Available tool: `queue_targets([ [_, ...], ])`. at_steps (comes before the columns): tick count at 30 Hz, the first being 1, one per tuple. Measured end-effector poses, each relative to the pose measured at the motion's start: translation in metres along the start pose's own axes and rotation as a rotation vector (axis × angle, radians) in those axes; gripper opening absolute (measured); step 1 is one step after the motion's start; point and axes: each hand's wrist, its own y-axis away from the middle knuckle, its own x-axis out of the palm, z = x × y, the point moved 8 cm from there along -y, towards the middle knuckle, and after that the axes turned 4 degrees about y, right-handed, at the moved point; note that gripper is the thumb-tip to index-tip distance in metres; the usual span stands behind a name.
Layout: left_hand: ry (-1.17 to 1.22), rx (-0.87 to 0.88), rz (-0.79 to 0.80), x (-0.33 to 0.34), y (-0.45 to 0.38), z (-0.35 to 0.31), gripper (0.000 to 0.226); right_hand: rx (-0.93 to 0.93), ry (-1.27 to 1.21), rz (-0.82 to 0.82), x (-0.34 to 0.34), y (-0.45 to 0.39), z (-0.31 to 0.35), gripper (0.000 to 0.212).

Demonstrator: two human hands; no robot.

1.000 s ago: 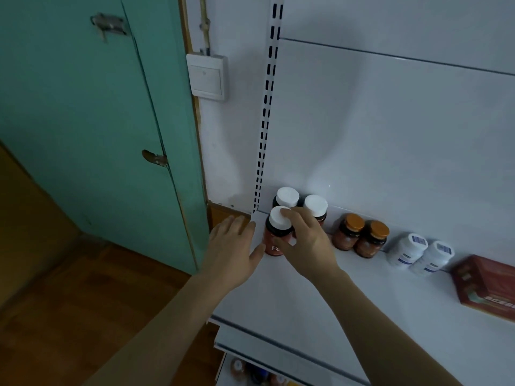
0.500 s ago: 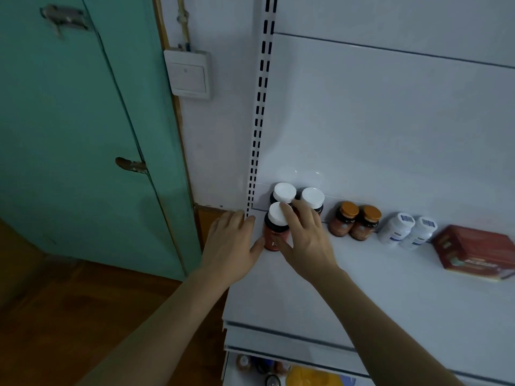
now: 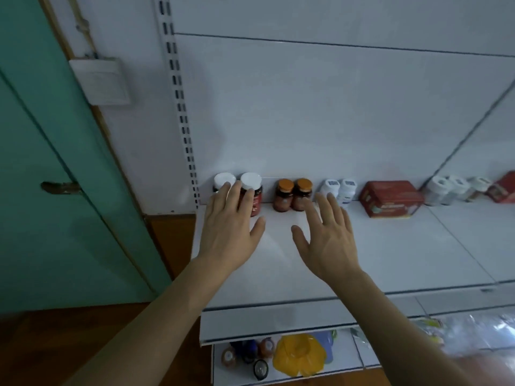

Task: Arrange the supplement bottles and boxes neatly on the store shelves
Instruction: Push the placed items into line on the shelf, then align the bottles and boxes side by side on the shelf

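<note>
A teal door [image 3: 41, 162] fills the left side, with a pale wall switch [image 3: 101, 80] beside its frame and a slotted white upright [image 3: 179, 107] rising at the shelf's left end. On the white shelf [image 3: 390, 246], along the back panel, the goods stand in a row. Farthest left are two dark bottles with white caps [image 3: 250, 181], side by side and touching; a third may be hidden behind the fingers, but that cannot be told. The left hand [image 3: 230, 229] is flat and spread, its fingertips lying against the fronts of these two bottles, the thumb angled out to the right. Next come two amber bottles with orange caps [image 3: 287, 195], paired close together. The right hand [image 3: 328, 238] is likewise spread with straight fingers, hovering over the bare shelf just in front of the amber pair and the next pair, gripping nothing. Behind its fingertips stand two white bottles with blue-marked lids [image 3: 345, 190]. Right of them lies one red box [image 3: 390, 197], set slightly askew. Farther right, on the neighbouring shelf section, stand about three white bottles [image 3: 446, 189], blurred, and the corner of a second red box [image 3: 504, 188] at the edge. Below, a lower shelf [image 3: 348, 355] holds several small bottles and a yellow item [image 3: 299, 353].
</note>
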Motion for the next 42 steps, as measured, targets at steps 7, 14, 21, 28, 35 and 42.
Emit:
queue_targets([
  [7,0.074,0.185,0.021,0.025,-0.015,-0.151,0.063,0.204,0.097,0.001,-0.051,0.058,-0.13,0.068],
  [14,0.128,0.273,0.08,0.072,-0.009,-0.325,0.071,0.347,0.139,0.052,-0.097,0.126,-0.285,0.073],
  [21,0.175,0.437,0.189,0.119,-0.014,-0.494,0.065,0.541,0.165,0.054,-0.138,0.186,-0.433,0.072],
  [28,0.238,0.571,0.265,0.182,-0.055,-0.635,0.064,0.715,0.206,0.068,-0.153,0.216,-0.566,0.068],
  [35,0.312,0.746,0.308,0.228,-0.103,-0.789,0.063,0.876,0.289,0.048,-0.181,0.222,-0.705,0.068],
  [42,0.319,0.858,0.354,0.278,-0.136,-0.929,0.064,1.014,0.306,-0.004,-0.193,0.245,-0.828,0.072],
])
